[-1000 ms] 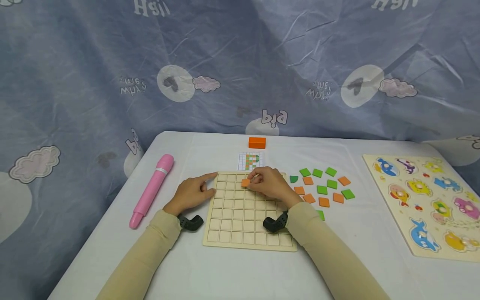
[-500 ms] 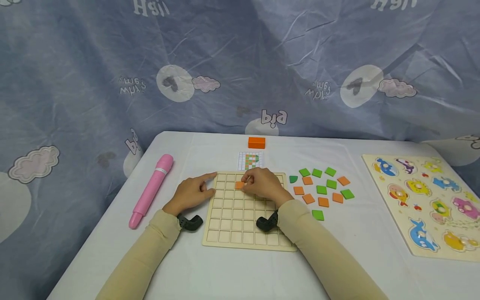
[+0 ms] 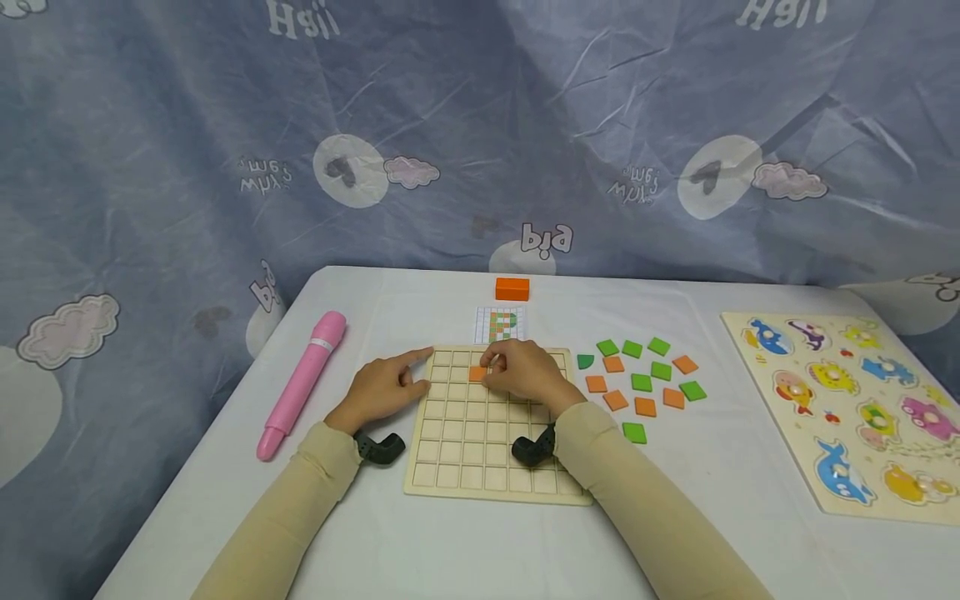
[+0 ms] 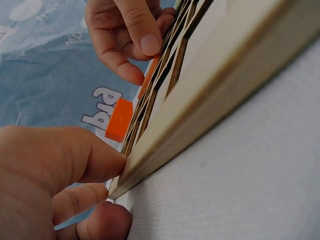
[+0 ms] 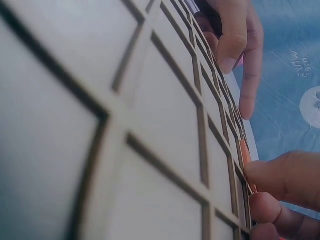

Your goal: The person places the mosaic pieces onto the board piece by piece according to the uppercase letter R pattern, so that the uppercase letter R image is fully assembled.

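A wooden grid board (image 3: 487,454) lies on the white table. My left hand (image 3: 408,377) rests at its left edge, index finger pointing along the top-left corner and thumb pressed against the side (image 4: 107,162). My right hand (image 3: 501,367) is over the upper rows and pinches an orange square tile (image 3: 477,374) that sits low in a second-row cell. In the right wrist view my fingertips (image 5: 285,177) touch the tile's edge (image 5: 244,152). The left wrist view shows the same tile (image 4: 150,75) under the right hand's fingers (image 4: 127,35).
A pink pen-shaped object (image 3: 303,383) lies left of the board. An orange block (image 3: 512,288) and a pattern card (image 3: 500,323) lie behind it. Several loose green and orange tiles (image 3: 645,383) lie to the right, then an animal peg puzzle (image 3: 847,408). A blue curtain hangs behind.
My right hand carried the orange tile a little left and lowered it onto the board's second row. The left hand stayed put.
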{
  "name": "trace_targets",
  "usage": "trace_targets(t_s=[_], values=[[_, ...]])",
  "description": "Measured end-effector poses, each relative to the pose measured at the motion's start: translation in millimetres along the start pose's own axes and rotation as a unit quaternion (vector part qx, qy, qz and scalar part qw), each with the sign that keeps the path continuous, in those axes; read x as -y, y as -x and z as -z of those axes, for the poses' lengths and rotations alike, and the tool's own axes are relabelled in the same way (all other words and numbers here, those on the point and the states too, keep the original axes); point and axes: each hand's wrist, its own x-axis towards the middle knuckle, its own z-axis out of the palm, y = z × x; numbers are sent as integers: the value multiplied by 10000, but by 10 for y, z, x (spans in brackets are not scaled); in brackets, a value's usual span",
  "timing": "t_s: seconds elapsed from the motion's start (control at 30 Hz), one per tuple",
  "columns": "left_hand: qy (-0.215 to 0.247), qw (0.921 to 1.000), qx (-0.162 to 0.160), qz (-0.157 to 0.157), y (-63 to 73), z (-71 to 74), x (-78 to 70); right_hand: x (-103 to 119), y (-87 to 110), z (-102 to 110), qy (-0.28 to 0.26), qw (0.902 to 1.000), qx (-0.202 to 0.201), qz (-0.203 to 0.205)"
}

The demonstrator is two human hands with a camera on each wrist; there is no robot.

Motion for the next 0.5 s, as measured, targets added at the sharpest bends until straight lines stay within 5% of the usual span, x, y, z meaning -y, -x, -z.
trace_targets(t_s=[0.27, 0.5], values=[[24, 10000, -1, 47, 17, -14, 12, -11, 12, 32, -74, 9996, 187, 176], [20, 10000, -38, -7, 3, -15, 9, -136, 92, 169, -990, 9927, 390, 564]])
